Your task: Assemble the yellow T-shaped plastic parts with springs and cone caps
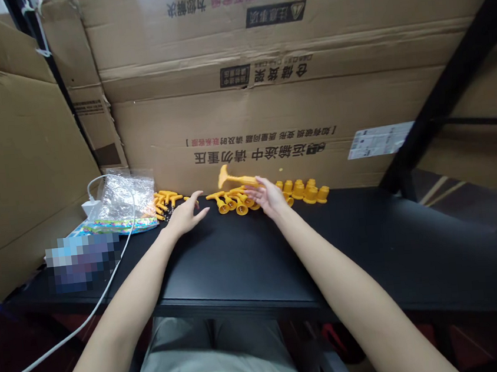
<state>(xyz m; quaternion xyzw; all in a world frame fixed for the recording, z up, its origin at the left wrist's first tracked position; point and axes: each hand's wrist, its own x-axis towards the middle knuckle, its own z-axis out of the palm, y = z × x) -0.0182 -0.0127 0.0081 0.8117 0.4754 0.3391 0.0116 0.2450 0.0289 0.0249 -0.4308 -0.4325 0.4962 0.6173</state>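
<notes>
Above the back of the black table, my right hand (268, 198) grips the stem of a yellow T-shaped plastic handle (230, 179), its crossbar pointing left. Under it lie several yellow T-handles with flared, cup-like ends (241, 209), partly covered by my right hand. My left hand (186, 215) is open, thumb and fingers apart, with nothing visible in it. Just beyond it on the left is a pile of small yellow T-shaped pieces (167, 199) with dark chain links among them. Several yellow stepped cups (310, 193) stand to the right of my right hand.
A large printed cardboard sheet (240, 110) rises behind the black table (239, 264), and another cardboard panel (20, 168) borders the left. A clear plastic bag (127, 193) lies near a white cable (104, 293). A black metal post (438, 89) slants at the right.
</notes>
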